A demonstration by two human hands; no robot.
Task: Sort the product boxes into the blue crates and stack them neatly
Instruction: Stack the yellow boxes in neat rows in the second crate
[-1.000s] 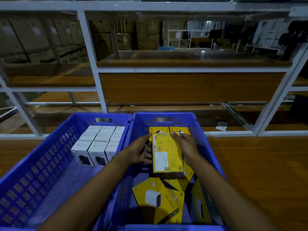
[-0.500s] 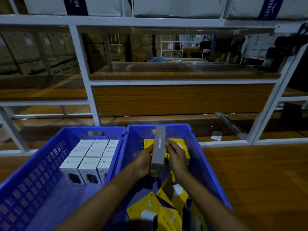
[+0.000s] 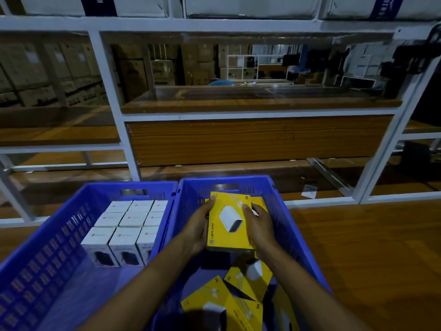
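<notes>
In the lower left of the frame, the left blue crate already holds your white boxes. They stand upright in tidy rows against its far wall, touching one another, and the near half of the crate floor is bare.

Move right to the centre. Your left hand grips the left long edge of a yellow box, fingers curled round it and fingertips up near its far corner. The box is face up, with the charger picture showing, and you hold it over the far half of the right blue crate. Your right hand holds the opposite edge, fingers wrapped over the face. Both hands are closed on this one box and hold nothing else.

Just behind the box, a corner of another yellow box shows against the crate's far wall. That looks like the start of your stack. Below your wrists, at the bottom centre, loose yellow boxes lie tilted and overlapping.

You seem to be placing this box, with the yellow lot only begun. For the next move, lower it flat, square its edges to the box behind or beneath, and keep its face the same way up. I cannot tell from here how high that stack stands, so check before you let go.
</notes>
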